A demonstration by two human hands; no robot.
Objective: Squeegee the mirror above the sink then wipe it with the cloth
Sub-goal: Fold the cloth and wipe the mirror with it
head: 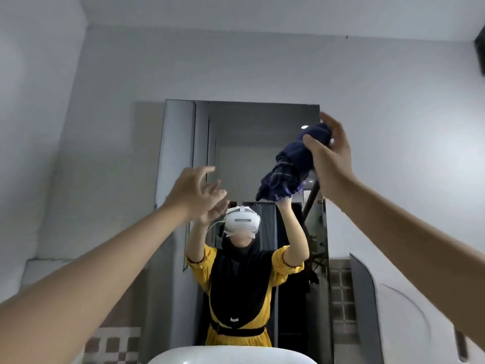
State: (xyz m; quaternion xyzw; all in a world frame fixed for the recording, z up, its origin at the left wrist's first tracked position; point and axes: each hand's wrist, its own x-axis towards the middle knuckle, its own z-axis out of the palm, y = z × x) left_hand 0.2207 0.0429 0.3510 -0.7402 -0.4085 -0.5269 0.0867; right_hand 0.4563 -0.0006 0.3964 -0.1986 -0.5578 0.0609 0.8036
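Right hand [331, 156] is clamped around a bunched dark blue cloth [290, 168], raised at the mirror's [236, 143] upper right. The cloth's long axis slants from upper right, inside the grip, down to lower left, where its loose end hangs. Left hand [195, 191] is empty, fingers spread wide, raised before the mirror's left half. White sink [231, 355] rim shows below, at near centre.

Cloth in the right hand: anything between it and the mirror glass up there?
Nothing visible. The right hand holds the bunched dark blue cloth up against the mirror near its top right. The left hand is open, off to the left.
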